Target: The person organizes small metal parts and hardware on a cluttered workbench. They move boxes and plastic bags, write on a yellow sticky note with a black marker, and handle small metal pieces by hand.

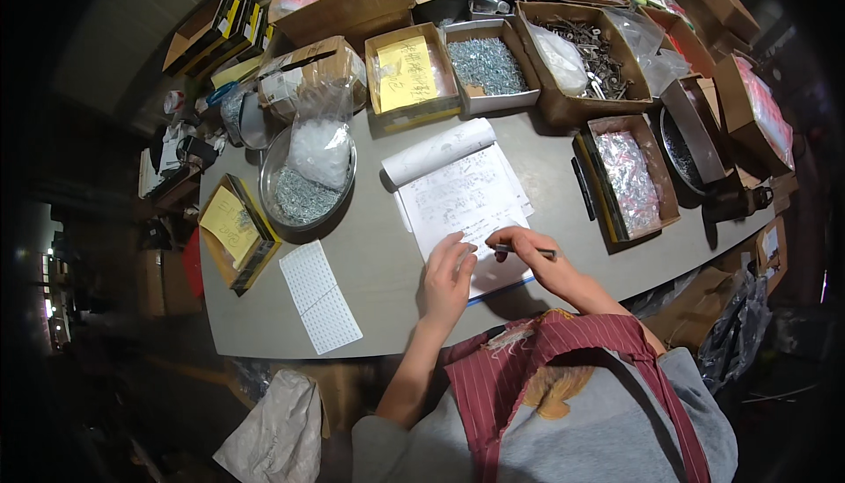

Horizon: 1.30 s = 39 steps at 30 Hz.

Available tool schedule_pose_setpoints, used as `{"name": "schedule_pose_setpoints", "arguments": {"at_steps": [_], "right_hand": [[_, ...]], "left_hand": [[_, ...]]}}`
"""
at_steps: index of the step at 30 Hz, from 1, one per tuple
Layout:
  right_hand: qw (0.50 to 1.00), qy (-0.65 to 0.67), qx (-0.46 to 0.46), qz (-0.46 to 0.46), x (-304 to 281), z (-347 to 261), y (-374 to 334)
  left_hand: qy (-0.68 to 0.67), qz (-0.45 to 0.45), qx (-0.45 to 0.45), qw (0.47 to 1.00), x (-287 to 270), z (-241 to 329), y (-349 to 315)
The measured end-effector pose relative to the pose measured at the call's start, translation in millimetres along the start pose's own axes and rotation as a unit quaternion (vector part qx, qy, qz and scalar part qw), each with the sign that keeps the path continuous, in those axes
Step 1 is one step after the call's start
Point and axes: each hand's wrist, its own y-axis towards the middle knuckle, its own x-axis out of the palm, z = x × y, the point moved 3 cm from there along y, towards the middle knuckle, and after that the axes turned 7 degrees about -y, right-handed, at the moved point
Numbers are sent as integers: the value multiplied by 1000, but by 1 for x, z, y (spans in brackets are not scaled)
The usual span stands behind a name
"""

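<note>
My right hand is closed around a dark pen, which lies level over the lower part of a white paper pad. Handwriting covers much of the top sheet, and other pages are rolled back at the pad's far end. Just left of the pen, my left hand hovers over or rests on the lower sheet. Its thumb and fingers are bent together around something small and greyish that I cannot make out. A blue edge shows beneath the pad near my right wrist.
Left of the pad stand a metal bowl of small metal parts with a plastic bag, a box with a yellow note, and a printed label sheet. Boxes of screws and hardware line the back. A box of packets sits at right.
</note>
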Motion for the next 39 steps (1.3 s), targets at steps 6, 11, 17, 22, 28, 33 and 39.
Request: {"name": "schedule_pose_setpoints", "arguments": {"at_steps": [6,11,17,22,28,33,39], "right_hand": [[996,51,58,42,-8,-13,14],[993,63,80,56,-6,-6,13],[993,46,69,85,-7,1,10],[996,-20,60,66,-6,-4,8],[995,43,78,44,-6,9,8],[986,57,143,61,0,22,8],[971,159,172,-46,7,25,-11]], "left_hand": [[-26,-4,32,999,7,16,5],[-68,-20,-19,997,13,15,0],[-48,-43,-46,997,19,19,-6],[-9,-31,27,999,22,21,-7],[15,-48,40,998,24,23,-14],[-50,-116,-16,992,24,34,-17],[-192,-136,-123,964,33,29,-29]]}}
